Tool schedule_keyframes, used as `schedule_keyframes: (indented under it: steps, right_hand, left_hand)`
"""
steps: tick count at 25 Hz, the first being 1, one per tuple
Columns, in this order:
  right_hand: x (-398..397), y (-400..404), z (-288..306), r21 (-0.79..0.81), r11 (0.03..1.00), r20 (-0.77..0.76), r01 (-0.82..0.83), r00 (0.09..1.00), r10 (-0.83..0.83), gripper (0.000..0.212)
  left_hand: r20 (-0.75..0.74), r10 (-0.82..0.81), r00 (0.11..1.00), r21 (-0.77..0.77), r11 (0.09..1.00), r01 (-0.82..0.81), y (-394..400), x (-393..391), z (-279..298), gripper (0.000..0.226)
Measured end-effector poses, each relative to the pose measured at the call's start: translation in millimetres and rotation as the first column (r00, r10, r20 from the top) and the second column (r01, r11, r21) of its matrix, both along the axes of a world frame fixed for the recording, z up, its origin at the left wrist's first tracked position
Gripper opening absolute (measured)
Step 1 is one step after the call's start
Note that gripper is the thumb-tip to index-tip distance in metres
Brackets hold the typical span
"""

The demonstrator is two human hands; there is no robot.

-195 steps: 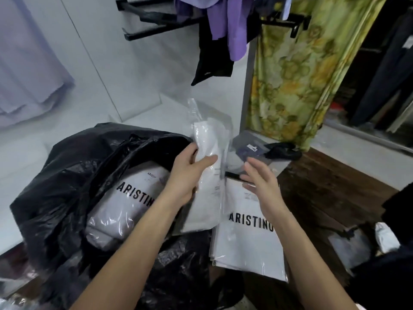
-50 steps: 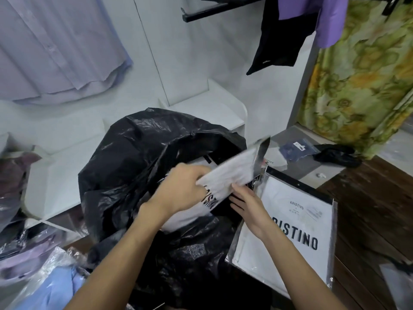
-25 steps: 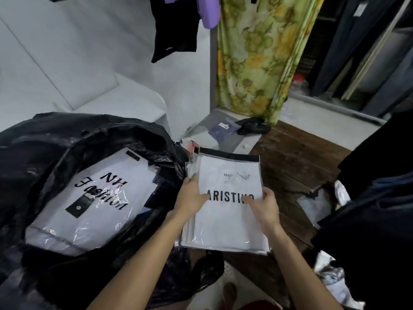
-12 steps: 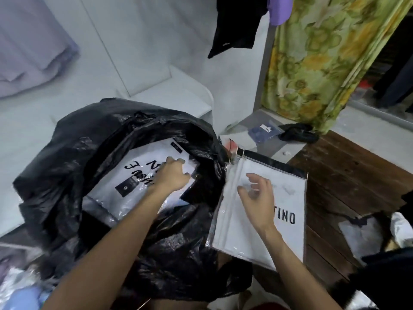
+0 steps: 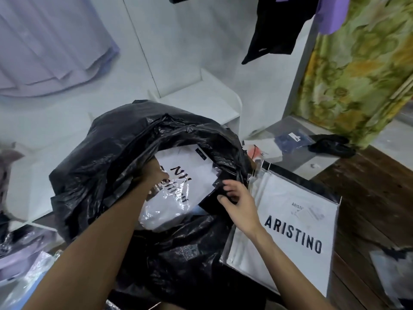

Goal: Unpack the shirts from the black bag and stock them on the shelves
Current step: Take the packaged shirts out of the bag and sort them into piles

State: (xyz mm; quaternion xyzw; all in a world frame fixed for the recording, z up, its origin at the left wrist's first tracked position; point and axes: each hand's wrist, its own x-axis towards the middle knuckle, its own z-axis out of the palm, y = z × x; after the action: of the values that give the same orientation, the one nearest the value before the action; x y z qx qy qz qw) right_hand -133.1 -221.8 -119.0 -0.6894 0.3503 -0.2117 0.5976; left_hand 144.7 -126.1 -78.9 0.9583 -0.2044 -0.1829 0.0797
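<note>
Head view shows the left hand (image 5: 156,173) reaching into the black bag (image 5: 107,166), its fingers hidden, so I cannot tell their grip on the packed shirt (image 5: 178,186) inside. At 3 o'clock of it the right hand (image 5: 239,204) pinches the bag rim with its fingers, probably to keep the mouth open, and the unpacked stack (image 5: 290,227) waits on the floor at 4 o'clock.

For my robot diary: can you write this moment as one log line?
left hand: in crinkly black plastic bag on wrapped white shirt | right hand: pinching bag rim | shelves: not stocked

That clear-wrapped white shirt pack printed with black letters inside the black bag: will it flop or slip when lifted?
The clear-wrapped white shirt pack probably sags: its film wrinkles loosely. The glossy plastic looks slippery. It likely feels light, being flat folded cloth.
</note>
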Motion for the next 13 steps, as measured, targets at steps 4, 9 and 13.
schedule_keyframes:
  steps: [4,9,13]
  right_hand:
    - [8.2,-1.6,3.7,0.125,0.992,-0.049,-0.022,0.998,0.029,0.043]
    - [17.3,0.5,11.3,0.323,0.945,-0.083,0.039,0.996,-0.013,0.064]
    - [11.8,6.6,12.7,0.563,0.826,-0.032,0.033,0.999,-0.018,0.094]
  left_hand:
    - [0.011,-0.122,0.992,-0.006,0.992,0.122,-1.4,-20.9,13.1,0.066]
    - [-0.174,-0.348,0.921,-0.23,0.924,0.306,-0.2,-73.2,45.8,0.013]
    - [-0.236,-0.492,0.838,-0.288,0.859,0.423,9.3,-115.5,76.3,0.014]
